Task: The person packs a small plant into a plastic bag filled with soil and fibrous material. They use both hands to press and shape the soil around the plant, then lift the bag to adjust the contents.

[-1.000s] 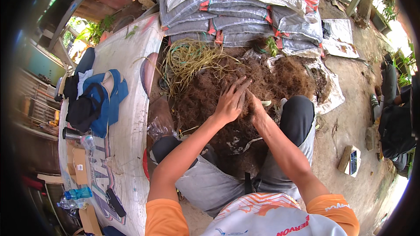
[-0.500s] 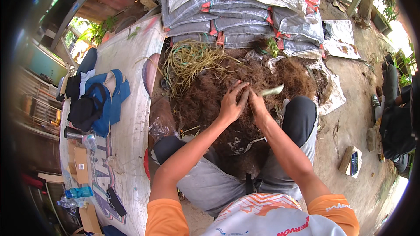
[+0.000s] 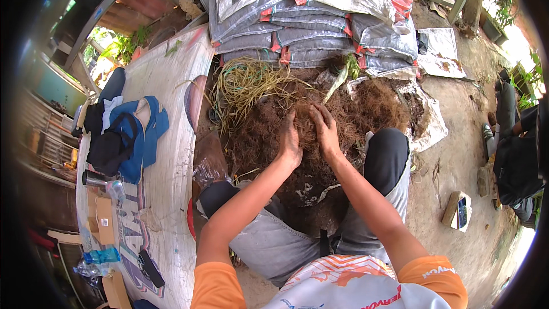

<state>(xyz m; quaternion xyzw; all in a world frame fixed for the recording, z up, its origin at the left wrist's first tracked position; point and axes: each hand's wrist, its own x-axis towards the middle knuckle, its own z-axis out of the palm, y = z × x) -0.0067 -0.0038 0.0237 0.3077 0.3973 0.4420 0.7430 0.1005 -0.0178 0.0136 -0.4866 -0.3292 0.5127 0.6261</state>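
My left hand (image 3: pixel 291 139) and my right hand (image 3: pixel 326 132) are cupped, palms facing, round a clump of brown fibre (image 3: pixel 306 125). Soil darkens the fingers of both. Just beyond my right fingertips a plant with a pale stem (image 3: pixel 333 87) and green leaves slants up and away from me. Its lower end meets the clump; the roots are hidden. Beneath and around my hands spreads a heap of loose brown fibre (image 3: pixel 257 126), between my knees.
A tangle of straw-coloured strips (image 3: pixel 250 83) lies at the heap's far left. Behind stand stacked grey sacks (image 3: pixel 314 37). On the left, a white board (image 3: pixel 171 194) bears a blue bag (image 3: pixel 150 137) and bottles. More fibre (image 3: pixel 380 103) rests on a white sack (image 3: pixel 433 120) at right.
My hands have parted from a pressed-together pose and come slightly nearer, now on either side of the fibre. The plant's stem has swung from pointing right to pointing away from me.
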